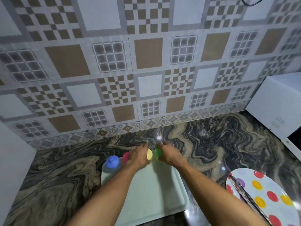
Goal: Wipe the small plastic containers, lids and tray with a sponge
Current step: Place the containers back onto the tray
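A pale green tray [149, 198] lies on the dark marbled counter in front of me. Along its far edge stand small clear containers with coloured lids: blue [112, 162], pink [125, 157], yellow [149, 154] and green [157, 151]. My left hand [138, 156] reaches over the pink and yellow lids, its fingers curled down past them. My right hand [167, 154] sits just right of the green-lidded container, fingers curled around it. Whether the left hand grips a container is hidden. No sponge shows.
A white plate [260, 196] with coloured dots lies at the right, metal tongs [249, 198] across it. A white microwave [276, 108] stands at the far right. A patterned tile wall rises behind the counter [65, 168], and a white wall closes the left.
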